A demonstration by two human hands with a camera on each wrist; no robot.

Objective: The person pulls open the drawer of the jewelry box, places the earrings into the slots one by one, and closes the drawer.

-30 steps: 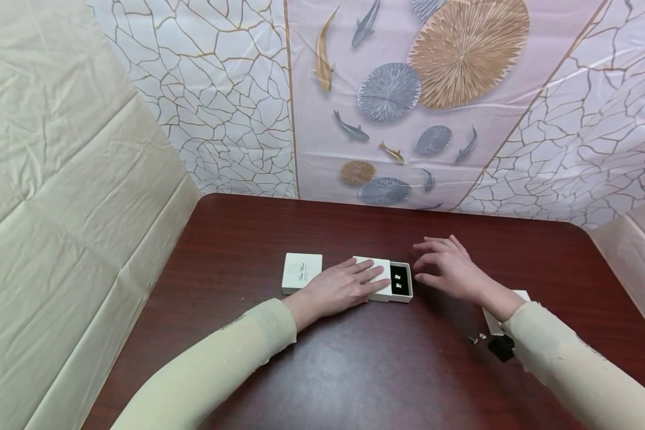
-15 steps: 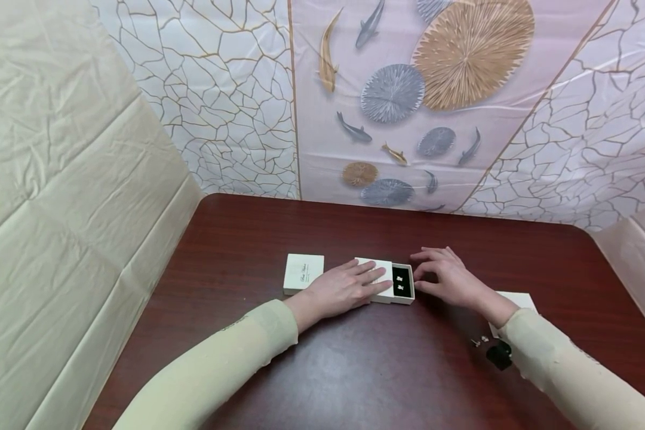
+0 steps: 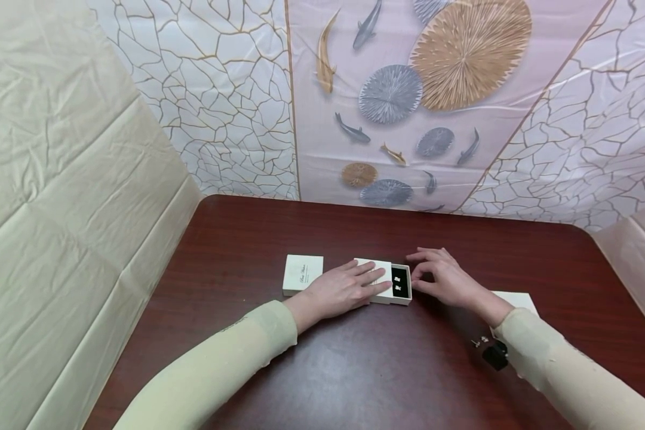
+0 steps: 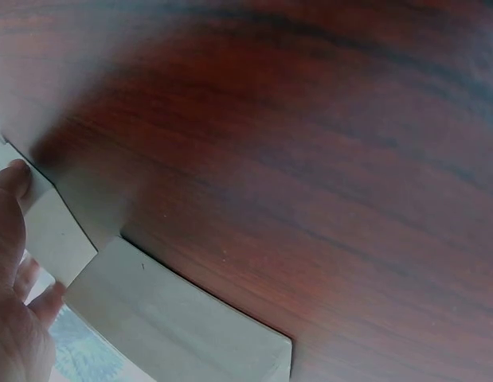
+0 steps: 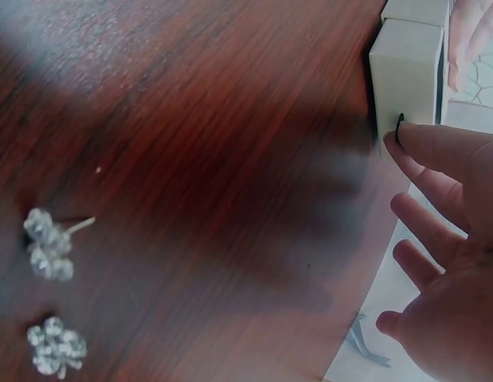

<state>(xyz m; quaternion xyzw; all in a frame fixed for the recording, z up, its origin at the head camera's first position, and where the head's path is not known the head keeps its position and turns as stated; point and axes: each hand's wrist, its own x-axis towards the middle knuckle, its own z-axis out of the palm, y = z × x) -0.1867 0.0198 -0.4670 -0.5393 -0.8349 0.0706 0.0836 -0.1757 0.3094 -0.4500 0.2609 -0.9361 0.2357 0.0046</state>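
A white jewelry box [image 3: 372, 263] with a sliding sleeve lies mid-table, its drawer [image 3: 401, 282] part way out to the right. Two small earrings [image 3: 398, 283] sit on the drawer's black lining. My left hand [image 3: 341, 288] rests on the sleeve, fingers spread across its top. At the drawer's end my right hand [image 3: 442, 278] pinches a short black pull ribbon [image 5: 401, 126] between thumb and index finger, the other fingers loosely bent. Left of it stands a second, closed white box [image 3: 303, 273] with dark lettering, partly behind the left wrist.
Near the right forearm lie two loose flower-shaped earrings [image 5: 56, 347], a black pad [image 3: 495, 355] and another white box [image 3: 518, 300], partly hidden by the wrist. A patterned cloth [image 3: 231, 101] hangs behind the dark wooden table [image 3: 322, 382].
My right hand has moved down and left to the drawer's end, and its thumb and index finger have come together there. The left hand stays on the sleeve.
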